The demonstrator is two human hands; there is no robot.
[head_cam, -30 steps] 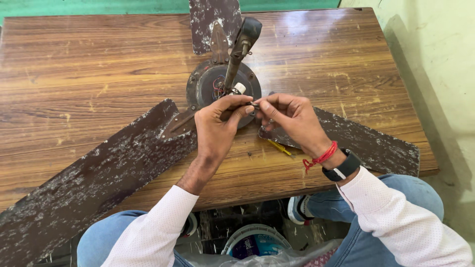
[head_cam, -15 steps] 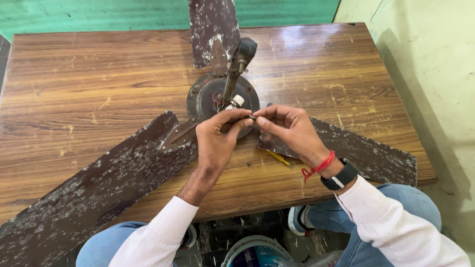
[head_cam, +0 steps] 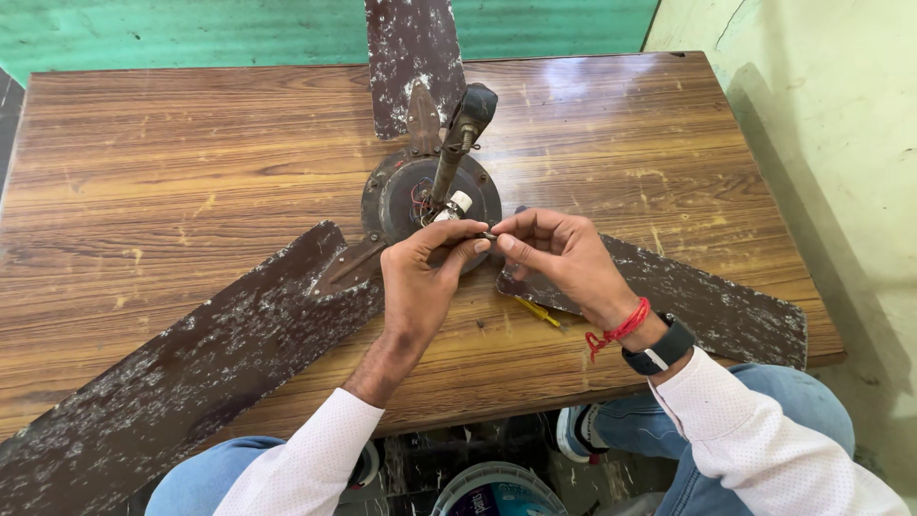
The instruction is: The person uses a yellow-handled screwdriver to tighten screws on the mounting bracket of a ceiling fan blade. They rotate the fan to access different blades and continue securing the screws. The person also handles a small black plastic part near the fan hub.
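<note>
An old brown ceiling fan lies on a wooden table (head_cam: 191,153), its round motor hub (head_cam: 401,196) in the middle with a rusty down rod (head_cam: 457,143) sticking up. Three worn, flaking blades spread out: one to the back (head_cam: 409,57), one to the front left (head_cam: 181,373), one to the right (head_cam: 707,301). My left hand (head_cam: 430,272) and my right hand (head_cam: 554,253) meet fingertip to fingertip just in front of the hub, pinching a small dark piece (head_cam: 489,235) between them. Thin red wires (head_cam: 418,203) show at the hub.
A yellow-handled tool (head_cam: 537,311) lies on the table under my right hand. My right wrist wears a red thread and a dark watch (head_cam: 659,349). A pale wall stands at the right. A bucket (head_cam: 497,492) sits on the floor between my knees.
The view has shifted slightly so the fan sits lower in the frame. Both hands stay joined at the hub with the small piece pinched between them.
</note>
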